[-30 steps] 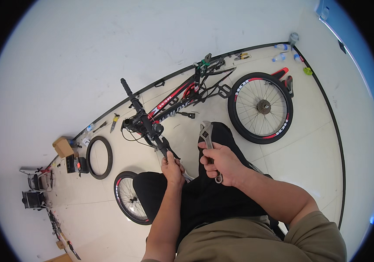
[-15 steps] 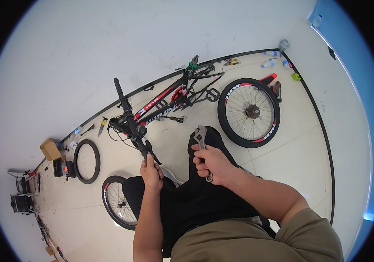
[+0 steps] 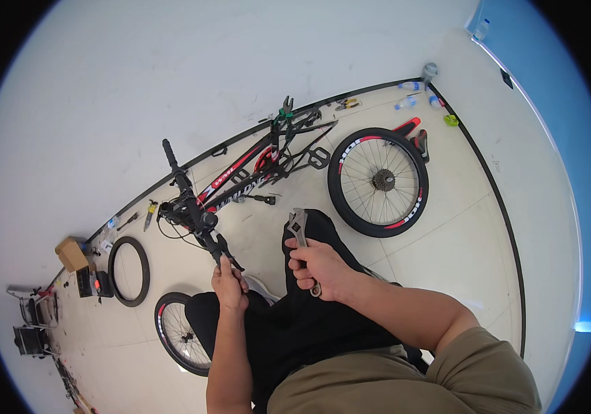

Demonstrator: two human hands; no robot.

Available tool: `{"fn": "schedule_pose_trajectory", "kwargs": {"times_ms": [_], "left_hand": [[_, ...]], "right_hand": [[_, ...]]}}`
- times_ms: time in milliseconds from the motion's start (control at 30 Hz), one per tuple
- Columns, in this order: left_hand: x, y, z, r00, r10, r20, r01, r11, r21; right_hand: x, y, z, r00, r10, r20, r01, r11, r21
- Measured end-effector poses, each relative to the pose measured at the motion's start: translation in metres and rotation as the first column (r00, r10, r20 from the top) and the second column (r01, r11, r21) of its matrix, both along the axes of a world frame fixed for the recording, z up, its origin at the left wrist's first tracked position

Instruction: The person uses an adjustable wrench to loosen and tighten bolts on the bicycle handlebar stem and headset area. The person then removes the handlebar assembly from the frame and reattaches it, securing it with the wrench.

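My left hand is closed round the near end of the black handlebar, its thumb lying along the grip. The handlebar sits on a black and red bicycle frame, which has no wheels fitted and rests against the wall. In my right hand is a silver adjustable wrench, held above my right knee with its jaw pointing away from me. The wrench touches nothing else that I can see. Green-handled pliers stick up at the rear of the frame.
A wheel with a cassette lies right of the frame, beside a red and black saddle. Another wheel is by my left leg. Left lie a loose tire, a cardboard box and a black case. Bottles lie in the far corner.
The whole view has shifted, so the scene sits slightly further left and lower. Both hands keep their holds on the handlebar and the wrench.
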State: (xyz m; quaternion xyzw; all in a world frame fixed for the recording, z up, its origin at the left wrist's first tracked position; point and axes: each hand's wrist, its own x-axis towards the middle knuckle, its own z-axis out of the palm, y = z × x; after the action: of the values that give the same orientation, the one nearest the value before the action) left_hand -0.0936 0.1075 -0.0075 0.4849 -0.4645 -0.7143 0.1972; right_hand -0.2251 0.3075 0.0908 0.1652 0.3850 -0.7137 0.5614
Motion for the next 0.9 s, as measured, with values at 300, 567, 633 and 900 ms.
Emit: {"fn": "schedule_pose_trajectory", "kwargs": {"times_ms": [300, 567, 633, 900], "left_hand": [[0.002, 0.019, -0.008, 0.999, -0.039, 0.005, 0.039, 0.999, -0.020], [0.002, 0.013, -0.010, 1.000, -0.031, 0.007, 0.031, 0.999, -0.026], [-0.005, 0.007, -0.002, 1.000, -0.024, -0.006, 0.024, 1.000, 0.005], [-0.002, -0.003, 0.002, 0.999, -0.049, 0.001, 0.049, 0.999, 0.017]], "right_hand": [[-0.002, -0.004, 0.006, 1.000, -0.008, 0.023, 0.008, 1.000, -0.001], [0.000, -0.002, -0.001, 1.000, 0.002, 0.008, -0.002, 1.000, 0.010], [0.000, 0.001, -0.007, 1.000, -0.003, -0.001, 0.003, 1.000, 0.010], [-0.003, -0.003, 0.001, 1.000, -0.016, -0.001, 0.016, 0.999, 0.032]]}}
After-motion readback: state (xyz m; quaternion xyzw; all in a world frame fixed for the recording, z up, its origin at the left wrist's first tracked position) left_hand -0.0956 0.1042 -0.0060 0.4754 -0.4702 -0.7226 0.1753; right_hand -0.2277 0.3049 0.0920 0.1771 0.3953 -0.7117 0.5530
